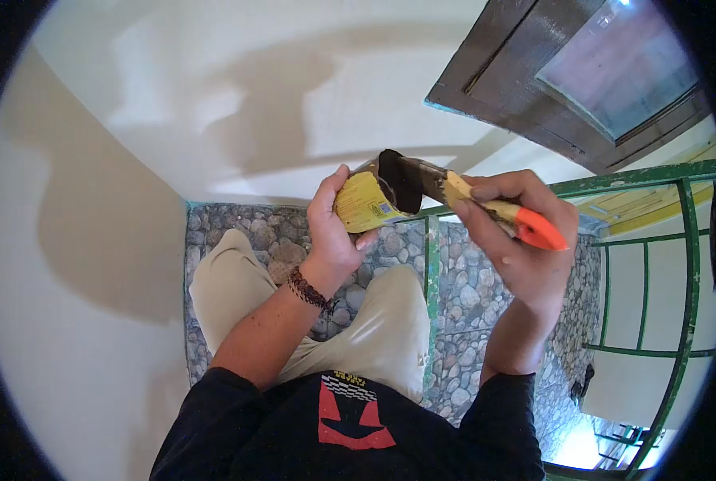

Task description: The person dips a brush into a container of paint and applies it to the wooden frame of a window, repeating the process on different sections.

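My left hand (334, 220) is wrapped round a yellow paint can (362, 202), tilted so that its dark, open mouth faces right. In my right hand (526, 228) is a paintbrush (498, 210) with a pale wooden handle and an orange-red end. The brush's dark head points left and overlaps the can's mouth. Dark paint coats the can's inside and rim. A braided bracelet circles my left wrist.
A brown window frame (506, 76) with a glass pane sits in the white wall (173, 104) at upper right. Green metal rails (683, 264) run along the right, with one bar (432, 297) beside my knee. The floor (466, 305) has a pebble pattern.
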A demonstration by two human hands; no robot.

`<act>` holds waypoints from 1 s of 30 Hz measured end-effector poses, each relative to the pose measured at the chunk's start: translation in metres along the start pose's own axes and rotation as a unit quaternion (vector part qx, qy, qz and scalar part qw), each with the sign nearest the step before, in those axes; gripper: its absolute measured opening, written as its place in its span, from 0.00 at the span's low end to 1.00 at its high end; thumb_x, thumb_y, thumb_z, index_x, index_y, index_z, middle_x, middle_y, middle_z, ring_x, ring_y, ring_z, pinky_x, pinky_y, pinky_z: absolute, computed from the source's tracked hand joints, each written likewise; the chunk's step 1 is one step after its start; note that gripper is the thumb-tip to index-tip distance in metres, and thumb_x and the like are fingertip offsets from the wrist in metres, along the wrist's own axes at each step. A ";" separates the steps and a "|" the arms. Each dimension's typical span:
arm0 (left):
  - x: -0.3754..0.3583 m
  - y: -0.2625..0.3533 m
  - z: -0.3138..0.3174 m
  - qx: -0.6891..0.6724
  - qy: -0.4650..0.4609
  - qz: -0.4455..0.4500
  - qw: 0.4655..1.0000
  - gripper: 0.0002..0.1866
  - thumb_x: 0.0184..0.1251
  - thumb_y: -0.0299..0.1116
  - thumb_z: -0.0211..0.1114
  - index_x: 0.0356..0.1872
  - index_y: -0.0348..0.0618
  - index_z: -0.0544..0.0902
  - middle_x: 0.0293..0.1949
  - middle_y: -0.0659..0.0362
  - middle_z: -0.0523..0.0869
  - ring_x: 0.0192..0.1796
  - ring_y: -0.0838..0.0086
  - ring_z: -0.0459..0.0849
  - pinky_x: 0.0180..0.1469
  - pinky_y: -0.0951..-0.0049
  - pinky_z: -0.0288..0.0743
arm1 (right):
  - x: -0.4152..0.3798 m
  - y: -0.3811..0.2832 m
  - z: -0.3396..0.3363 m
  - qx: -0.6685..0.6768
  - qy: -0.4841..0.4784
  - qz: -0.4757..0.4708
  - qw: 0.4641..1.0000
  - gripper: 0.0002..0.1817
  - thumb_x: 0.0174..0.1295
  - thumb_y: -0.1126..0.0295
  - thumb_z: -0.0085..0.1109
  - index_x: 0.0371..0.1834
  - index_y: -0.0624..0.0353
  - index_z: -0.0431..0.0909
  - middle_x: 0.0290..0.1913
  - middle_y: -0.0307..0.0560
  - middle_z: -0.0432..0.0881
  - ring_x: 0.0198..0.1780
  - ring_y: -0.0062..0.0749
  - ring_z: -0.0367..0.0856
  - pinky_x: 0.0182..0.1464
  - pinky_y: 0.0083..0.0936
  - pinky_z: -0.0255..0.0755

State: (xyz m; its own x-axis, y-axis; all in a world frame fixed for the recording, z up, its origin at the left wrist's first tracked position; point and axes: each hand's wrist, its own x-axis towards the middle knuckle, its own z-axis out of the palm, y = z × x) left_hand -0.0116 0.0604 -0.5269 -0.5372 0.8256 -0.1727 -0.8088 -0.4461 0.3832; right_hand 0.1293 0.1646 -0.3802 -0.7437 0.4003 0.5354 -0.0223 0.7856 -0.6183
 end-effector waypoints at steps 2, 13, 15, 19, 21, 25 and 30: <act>0.001 0.000 -0.004 -0.018 0.000 0.003 1.000 0.22 0.72 0.52 0.45 0.44 0.47 0.81 0.35 0.56 0.87 0.22 0.75 0.79 0.09 0.79 0.58 | -0.001 -0.001 -0.012 0.076 -0.012 0.066 0.995 0.09 0.49 0.81 0.71 0.32 0.64 0.81 0.35 0.48 0.87 0.36 0.23 0.85 0.37 0.19 0.77; 0.000 -0.001 -0.004 -0.046 -0.046 -0.013 0.998 0.22 0.71 0.52 0.47 0.42 0.47 0.81 0.34 0.58 0.86 0.19 0.74 0.75 0.10 0.79 0.56 | 0.012 0.020 -0.033 0.259 -0.101 0.036 0.960 0.10 0.49 0.85 0.69 0.33 0.66 0.78 0.41 0.56 0.86 0.44 0.32 0.85 0.48 0.25 0.79; -0.003 0.001 0.003 0.010 -0.048 -0.013 0.999 0.22 0.71 0.52 0.46 0.42 0.47 0.81 0.32 0.59 0.85 0.19 0.74 0.75 0.10 0.80 0.56 | 0.014 0.017 -0.025 0.261 -0.092 0.060 0.959 0.09 0.50 0.85 0.67 0.32 0.65 0.77 0.40 0.54 0.86 0.42 0.28 0.84 0.46 0.23 0.78; -0.005 0.000 0.004 0.028 -0.038 -0.005 0.999 0.22 0.71 0.52 0.46 0.42 0.47 0.81 0.32 0.59 0.85 0.17 0.75 0.74 0.10 0.80 0.56 | 0.022 0.007 -0.020 0.195 -0.100 0.064 0.974 0.07 0.51 0.84 0.64 0.29 0.64 0.75 0.35 0.49 0.86 0.37 0.22 0.82 0.38 0.20 0.76; -0.004 -0.003 0.002 0.046 -0.017 0.004 0.999 0.22 0.72 0.52 0.46 0.41 0.47 0.81 0.32 0.59 0.85 0.18 0.76 0.75 0.09 0.80 0.56 | 0.025 0.004 -0.018 0.162 -0.102 0.031 0.981 0.06 0.49 0.84 0.63 0.27 0.64 0.75 0.33 0.48 0.85 0.36 0.23 0.83 0.37 0.20 0.76; -0.005 -0.003 0.007 0.050 -0.018 0.005 0.999 0.21 0.72 0.51 0.46 0.41 0.46 0.81 0.30 0.59 0.85 0.19 0.76 0.77 0.09 0.80 0.57 | 0.030 -0.002 -0.017 0.051 -0.125 -0.039 0.990 0.06 0.44 0.82 0.61 0.25 0.65 0.74 0.29 0.46 0.84 0.33 0.27 0.84 0.35 0.22 0.76; -0.005 -0.003 0.006 0.050 0.023 0.016 0.998 0.21 0.71 0.52 0.47 0.40 0.47 0.81 0.30 0.59 0.85 0.19 0.77 0.78 0.09 0.81 0.58 | 0.031 -0.008 -0.017 0.003 -0.119 -0.071 0.990 0.07 0.42 0.82 0.61 0.26 0.65 0.74 0.29 0.47 0.84 0.33 0.28 0.84 0.37 0.22 0.76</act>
State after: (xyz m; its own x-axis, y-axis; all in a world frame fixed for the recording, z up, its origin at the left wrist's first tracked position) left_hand -0.0052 0.0600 -0.5217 -0.5737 0.7945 -0.1992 -0.7648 -0.4326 0.4775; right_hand 0.1178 0.1786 -0.3489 -0.8688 0.1634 0.4674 -0.1410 0.8232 -0.5500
